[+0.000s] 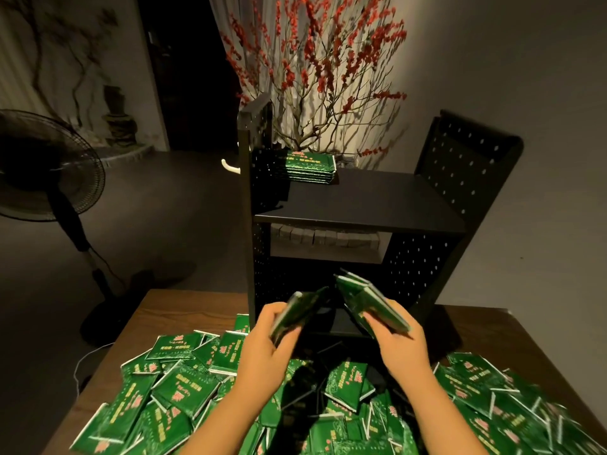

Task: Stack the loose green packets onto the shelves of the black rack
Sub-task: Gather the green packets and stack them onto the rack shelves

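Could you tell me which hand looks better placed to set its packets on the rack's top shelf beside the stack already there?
Probably the left hand: its packets sit below the small stack at the top shelf's left rear, while the right hand holds its bundle farther right.

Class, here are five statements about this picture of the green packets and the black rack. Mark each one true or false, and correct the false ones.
1. Both hands hold green packets. True: the left hand grips one bundle of green foil packets, the right hand another.
2. The top shelf of the black perforated metal rack holds no packets. False: a neat stack of green packets sits at its back left.
3. Loose green packets cover the brown wooden table. True.
4. The black standing fan stands on the table. False: it stands on the floor, left of the table.
5. Yellow flowers rise behind the rack. False: the blossom branches are red.
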A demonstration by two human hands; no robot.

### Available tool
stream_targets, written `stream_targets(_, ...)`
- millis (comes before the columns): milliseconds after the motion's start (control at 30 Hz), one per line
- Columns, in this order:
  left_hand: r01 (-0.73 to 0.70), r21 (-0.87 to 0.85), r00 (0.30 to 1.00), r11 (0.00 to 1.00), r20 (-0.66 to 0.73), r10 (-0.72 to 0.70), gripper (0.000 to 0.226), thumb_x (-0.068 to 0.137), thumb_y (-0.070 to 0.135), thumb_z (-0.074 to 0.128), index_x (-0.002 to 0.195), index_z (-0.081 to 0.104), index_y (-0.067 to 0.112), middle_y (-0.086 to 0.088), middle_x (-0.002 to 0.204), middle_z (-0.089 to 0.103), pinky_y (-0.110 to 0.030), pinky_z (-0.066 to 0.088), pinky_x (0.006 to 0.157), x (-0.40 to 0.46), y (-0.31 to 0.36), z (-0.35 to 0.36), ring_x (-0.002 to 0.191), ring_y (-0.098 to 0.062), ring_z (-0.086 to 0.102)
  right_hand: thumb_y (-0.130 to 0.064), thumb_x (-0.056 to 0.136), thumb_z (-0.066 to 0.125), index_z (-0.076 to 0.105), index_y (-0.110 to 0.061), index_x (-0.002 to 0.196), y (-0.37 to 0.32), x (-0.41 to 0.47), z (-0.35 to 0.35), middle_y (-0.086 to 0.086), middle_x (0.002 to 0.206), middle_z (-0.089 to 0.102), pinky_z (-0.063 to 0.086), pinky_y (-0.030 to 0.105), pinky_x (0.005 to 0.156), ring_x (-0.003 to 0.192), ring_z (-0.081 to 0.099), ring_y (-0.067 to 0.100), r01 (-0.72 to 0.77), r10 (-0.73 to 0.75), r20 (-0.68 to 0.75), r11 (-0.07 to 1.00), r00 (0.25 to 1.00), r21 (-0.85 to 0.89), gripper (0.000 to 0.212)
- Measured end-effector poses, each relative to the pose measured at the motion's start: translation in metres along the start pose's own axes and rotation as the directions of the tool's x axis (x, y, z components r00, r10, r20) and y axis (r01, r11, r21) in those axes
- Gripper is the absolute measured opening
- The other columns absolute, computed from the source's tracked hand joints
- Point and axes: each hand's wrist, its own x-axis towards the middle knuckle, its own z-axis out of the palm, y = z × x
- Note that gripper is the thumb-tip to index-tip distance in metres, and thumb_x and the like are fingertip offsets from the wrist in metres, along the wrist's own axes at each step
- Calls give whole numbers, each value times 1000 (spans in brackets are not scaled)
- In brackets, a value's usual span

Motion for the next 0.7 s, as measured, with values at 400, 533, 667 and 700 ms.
stream_targets(400, 502, -248, 863, 829, 80, -499, 60, 71, 61, 76, 78, 39, 15, -4, 75, 41, -37, 41, 70, -5, -1, -5, 72, -19, 44, -15, 69, 71, 61, -6, 116, 1, -19, -20, 11, 94, 75, 39, 60, 105, 100, 67, 30, -397, 454, 119, 586, 883, 707, 49)
stream_targets(533, 445, -237, 894, 863, 168, -415, 27, 87, 34, 73, 107, 57, 23, 6, 107, 69, -18, 47, 77, -4, 6, -9, 94, -8, 66, -29, 47, 95, 57, -7, 126, 2, -20, -21, 19, 111, 71, 49, 55, 91, 102, 68, 37, -380, 488, 111, 497, 866, 781, 90)
stream_targets(667, 477, -245, 876, 844, 217, -432, 72, 76, 50, 80, 137, 53, 24, 12, 137, 50, -41, 41, 110, -4, 14, -4, 131, -22, 51, -24, 71, 76, 57, -6, 128, 1, -23, -17, 20, 113, 71, 50, 54, 90, 104, 67, 37, -421, 462, 189, 472, 866, 775, 63)
stream_targets(700, 493, -289, 867, 820, 245, -435, 72, 70, 55, 82, 129, 61, 22, 7, 134, 59, -47, 44, 108, -1, 12, 0, 123, -24, 59, -26, 64, 85, 59, -5, 125, 0, -25, -12, 19, 113, 71, 48, 55, 95, 104, 68, 36, -427, 435, 210, 493, 875, 758, 70)
